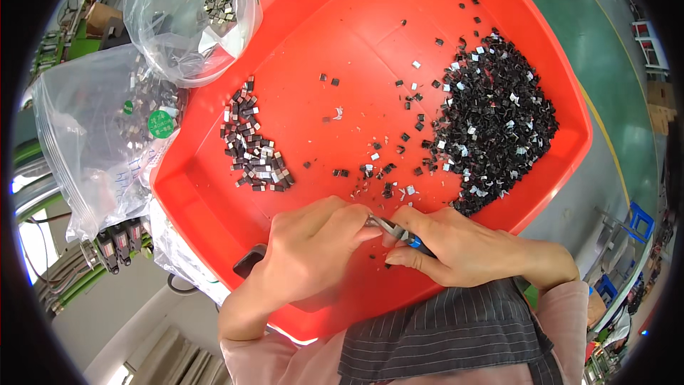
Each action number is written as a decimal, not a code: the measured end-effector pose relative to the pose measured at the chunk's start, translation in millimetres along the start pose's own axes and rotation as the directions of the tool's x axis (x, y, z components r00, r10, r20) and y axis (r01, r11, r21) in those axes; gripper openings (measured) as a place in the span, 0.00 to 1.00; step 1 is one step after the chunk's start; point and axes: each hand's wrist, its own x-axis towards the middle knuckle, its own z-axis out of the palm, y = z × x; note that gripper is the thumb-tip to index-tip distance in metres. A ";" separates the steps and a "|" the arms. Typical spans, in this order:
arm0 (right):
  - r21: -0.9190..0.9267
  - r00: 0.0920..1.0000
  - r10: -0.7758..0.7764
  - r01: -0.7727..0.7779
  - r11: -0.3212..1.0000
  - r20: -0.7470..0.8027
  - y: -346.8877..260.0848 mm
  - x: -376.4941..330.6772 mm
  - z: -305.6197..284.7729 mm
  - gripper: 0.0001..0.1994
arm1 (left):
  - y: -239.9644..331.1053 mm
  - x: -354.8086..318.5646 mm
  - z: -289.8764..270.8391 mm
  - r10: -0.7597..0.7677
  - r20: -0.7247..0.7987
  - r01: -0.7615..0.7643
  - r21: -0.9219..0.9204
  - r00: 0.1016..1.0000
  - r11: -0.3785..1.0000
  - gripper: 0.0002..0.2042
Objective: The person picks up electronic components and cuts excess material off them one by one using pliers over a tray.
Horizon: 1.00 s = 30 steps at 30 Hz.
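My right hand (459, 248) is closed around small pliers (392, 228) with blue and black handles. Their metal jaws meet the fingertips of my left hand (308, 246), which is pinched together; whatever it holds is too small and hidden to make out. Both hands are over the near part of a red plastic tray (356, 36). Beyond my left hand lies a group of small black-and-silver rectangular parts (256, 146). On the right side a large heap of black scraps (495, 117), mixed with a few white bits, fills part of the tray. Loose black pieces (388, 189) lie scattered just past the pliers.
Two clear plastic bags with small metallic parts, one bag (192, 21) at the far left and another bag (100, 128) nearer, lean by the tray's left edge. A dark object (249, 262) sits beside my left wrist. Green floor (577, 21) shows to the right.
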 end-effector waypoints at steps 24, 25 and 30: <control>-0.189 0.988 -0.117 0.097 0.977 -0.100 0.2 0.1 1.7 0.14 | 4.0 3.7 -1.9 -0.325 0.336 0.451 -0.799 0.884 0.398 0.18; -0.210 0.986 -0.132 0.108 0.972 -0.103 0.6 0.7 2.3 0.14 | 0.2 1.1 0.4 -0.298 0.324 0.423 -0.822 0.898 0.381 0.17; -0.134 0.989 -0.109 0.095 0.986 -0.101 3.9 0.6 4.0 0.14 | 2.5 -0.7 2.3 -0.324 0.249 0.370 -0.842 0.913 0.394 0.13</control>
